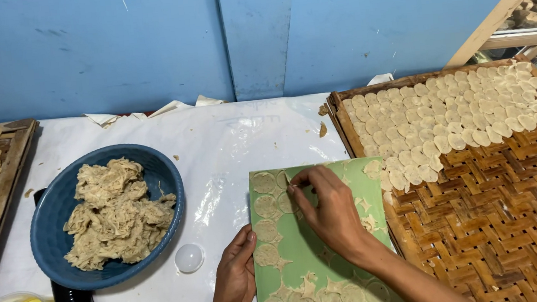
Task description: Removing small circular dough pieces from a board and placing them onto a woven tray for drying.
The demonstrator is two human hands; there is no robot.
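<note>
Where the view starts at the far left, I see a wooden tray (13, 160) of pale chips, then a blue bowl (54, 215) heaped with dough scraps on the white-covered table (229, 141), and a small clear cup (189, 257) just beside it. My left hand (236, 280) lies flat, fingers pressed on the left edge of the green sheet (349, 183). My right hand (332, 210) pinches at a dough round (286, 201) near the sheet's top; I think the fingertips have it, though they hide the grip. At right, a woven tray (507, 214) holds rows of rounds across its upper part.
</note>
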